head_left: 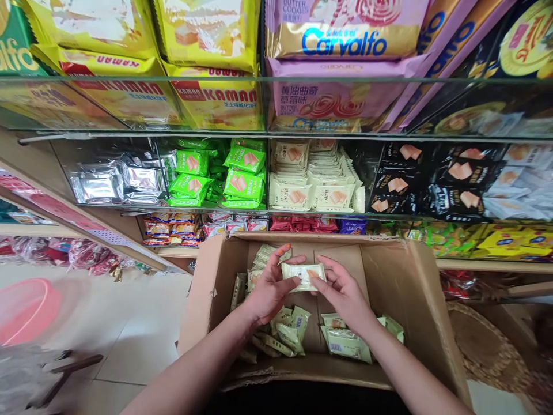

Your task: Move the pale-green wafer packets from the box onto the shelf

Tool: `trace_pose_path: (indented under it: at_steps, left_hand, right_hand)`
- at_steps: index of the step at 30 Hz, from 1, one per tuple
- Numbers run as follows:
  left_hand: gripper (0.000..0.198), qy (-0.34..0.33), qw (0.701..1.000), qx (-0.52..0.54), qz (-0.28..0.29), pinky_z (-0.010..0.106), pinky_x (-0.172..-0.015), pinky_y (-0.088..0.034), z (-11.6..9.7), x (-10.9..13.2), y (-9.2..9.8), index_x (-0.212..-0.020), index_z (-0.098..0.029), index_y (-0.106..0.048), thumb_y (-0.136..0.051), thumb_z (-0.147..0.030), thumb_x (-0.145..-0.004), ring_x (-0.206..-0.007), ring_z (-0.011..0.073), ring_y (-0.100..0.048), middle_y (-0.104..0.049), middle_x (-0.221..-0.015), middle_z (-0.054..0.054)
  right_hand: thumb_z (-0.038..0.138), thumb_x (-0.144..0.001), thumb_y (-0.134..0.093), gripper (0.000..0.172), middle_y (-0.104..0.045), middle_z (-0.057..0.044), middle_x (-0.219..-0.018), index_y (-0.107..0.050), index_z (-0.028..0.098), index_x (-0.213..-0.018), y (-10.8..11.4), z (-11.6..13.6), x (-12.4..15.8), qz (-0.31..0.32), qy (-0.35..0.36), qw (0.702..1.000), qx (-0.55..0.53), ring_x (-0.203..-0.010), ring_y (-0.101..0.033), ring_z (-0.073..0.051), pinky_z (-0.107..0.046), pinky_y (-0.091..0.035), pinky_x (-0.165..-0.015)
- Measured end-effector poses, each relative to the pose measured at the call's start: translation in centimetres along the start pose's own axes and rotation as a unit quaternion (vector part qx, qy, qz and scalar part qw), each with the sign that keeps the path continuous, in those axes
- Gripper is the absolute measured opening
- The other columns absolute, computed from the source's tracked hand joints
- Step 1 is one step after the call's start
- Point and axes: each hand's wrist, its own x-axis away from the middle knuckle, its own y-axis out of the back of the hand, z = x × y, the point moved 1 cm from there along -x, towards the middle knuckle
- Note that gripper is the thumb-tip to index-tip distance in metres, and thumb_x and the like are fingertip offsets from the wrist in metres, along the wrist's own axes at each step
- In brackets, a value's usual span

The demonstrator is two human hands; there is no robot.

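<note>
A small cream-coloured snack packet (306,277) is held level between both hands, above an open cardboard box (401,288). My left hand (270,288) grips the packet's left end, thumb on its face. At the right end, my right hand (341,288) has its thumb on the front and fingers behind. Below, similar pale packets lie in the box, a pile (294,331) at the left and some (345,343) at the right. Stacks of like-looking cream packets (313,193) stand in a glass shelf compartment ahead.
Green packets (194,173) and silver packets (101,184) fill compartments to the left, black packets (400,181) to the right. A glass shelf edge (216,134) runs across, with larger yellow and purple packs above. A pink basin (28,308) sits at the far left.
</note>
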Motion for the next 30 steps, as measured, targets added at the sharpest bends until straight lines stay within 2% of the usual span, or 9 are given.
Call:
trace_pose_path:
  at_steps: [2, 5, 10, 15, 18, 23, 25, 28, 30]
  left_hand:
    - [0.063, 0.009, 1.000, -0.007, -0.012, 0.027, -0.070, -0.046, 0.2, 0.0, 0.0, -0.113, -0.028, -0.041, -0.071, -0.012, -0.060, -0.081, 0.0148, -0.059, -0.057, -0.102, 0.001]
    - [0.041, 0.026, 0.997, -0.046, -0.055, 0.024, -0.063, -0.048, 0.8, -0.1, 0.4, -0.096, -0.020, -0.051, -0.072, -0.019, -0.061, -0.072, 0.0124, -0.059, -0.060, -0.085, -0.001]
    - [0.031, -0.032, 0.992, -0.104, -0.070, 0.022, -0.056, -0.048, 1.2, -0.3, 0.9, -0.081, -0.016, -0.055, -0.075, -0.023, -0.057, -0.063, 0.0110, -0.056, -0.060, -0.072, -0.002]
    - [0.030, -0.054, 0.993, -0.104, -0.009, 0.025, -0.062, -0.046, 0.0, 0.1, 0.6, -0.100, -0.020, -0.053, -0.063, -0.029, -0.073, -0.079, 0.0159, -0.058, -0.062, -0.092, 0.004]
    - [0.022, -0.028, 0.993, -0.116, -0.024, 0.023, -0.061, -0.042, -0.3, 0.2, 0.8, -0.093, -0.018, -0.056, -0.058, -0.031, -0.076, -0.072, 0.0131, -0.058, -0.063, -0.086, 0.004]
    - [0.025, 0.006, 0.989, -0.141, -0.046, 0.020, -0.055, -0.037, 0.2, 0.1, 1.0, -0.086, -0.016, -0.056, -0.066, -0.032, -0.069, -0.061, 0.0094, -0.055, -0.063, -0.075, 0.001]
    - [0.029, 0.010, 0.988, -0.148, -0.034, 0.020, -0.054, -0.037, 0.4, 0.2, 0.8, -0.085, -0.016, -0.056, -0.068, -0.034, -0.066, -0.060, 0.0097, -0.055, -0.062, -0.073, 0.001]
    - [0.032, 0.022, 0.986, -0.165, -0.009, 0.021, -0.052, -0.036, 0.8, 0.4, 0.5, -0.082, -0.015, -0.056, -0.069, -0.037, -0.063, -0.058, 0.0101, -0.054, -0.061, -0.069, 0.000]
    - [0.034, 0.039, 0.984, -0.174, 0.001, 0.021, -0.051, -0.034, 1.1, 0.5, 0.5, -0.079, -0.015, -0.056, -0.070, -0.039, -0.060, -0.057, 0.0100, -0.054, -0.060, -0.067, 0.000]
  right_hand:
    - [0.038, -0.071, -0.060, 0.047, -0.063, -0.004, -0.087, -0.039, 0.023, -0.111, 0.0, -0.2, -0.2, 0.002, -0.038, 0.996, -0.084, -0.073, -0.059, -0.017, -0.033, -0.050, -0.062]
    - [0.036, -0.067, -0.065, 0.039, -0.064, -0.001, -0.081, -0.041, 0.023, -0.095, 0.0, -0.7, -0.3, -0.025, -0.029, 0.994, -0.107, -0.067, -0.058, -0.015, -0.029, -0.047, -0.058]
    - [0.039, -0.071, -0.060, 0.033, -0.061, 0.000, -0.070, -0.050, 0.019, -0.095, 0.6, -0.4, -0.1, -0.016, -0.019, 0.998, 0.051, -0.065, -0.056, -0.016, -0.027, -0.043, -0.058]
    - [0.039, -0.071, -0.059, 0.033, -0.062, -0.001, -0.072, -0.057, 0.018, -0.096, 3.0, 4.5, -0.5, -0.053, 0.012, 0.990, 0.134, -0.062, -0.055, -0.015, -0.025, -0.043, -0.054]
    - [0.039, -0.068, -0.062, 0.037, -0.062, -0.002, -0.072, -0.057, 0.018, -0.099, 4.5, 7.6, -1.8, -0.125, 0.065, 0.983, 0.119, -0.062, -0.055, -0.014, -0.026, -0.045, -0.057]
    - [0.037, -0.072, -0.057, 0.041, -0.063, -0.006, -0.082, -0.051, 0.017, -0.107, 4.7, 10.0, -6.1, -0.169, 0.148, 0.967, 0.117, -0.070, -0.058, -0.017, -0.033, -0.047, -0.066]
    - [0.032, -0.076, -0.051, 0.041, -0.061, -0.010, -0.093, -0.045, 0.015, -0.113, 4.5, 11.0, -8.1, -0.210, 0.198, 0.936, 0.201, -0.078, -0.058, -0.020, -0.037, -0.046, -0.072]
    - [0.019, -0.078, -0.041, 0.037, -0.056, -0.017, -0.104, -0.044, 0.009, -0.114, 4.2, 12.7, -11.2, -0.289, 0.265, 0.838, 0.380, -0.094, -0.053, -0.026, -0.042, -0.041, -0.081]
    - [0.012, -0.076, -0.036, 0.036, -0.054, -0.021, -0.104, -0.047, 0.005, -0.109, 4.2, 13.5, -13.3, -0.324, 0.268, 0.778, 0.468, -0.097, -0.050, -0.029, -0.043, -0.039, -0.082]
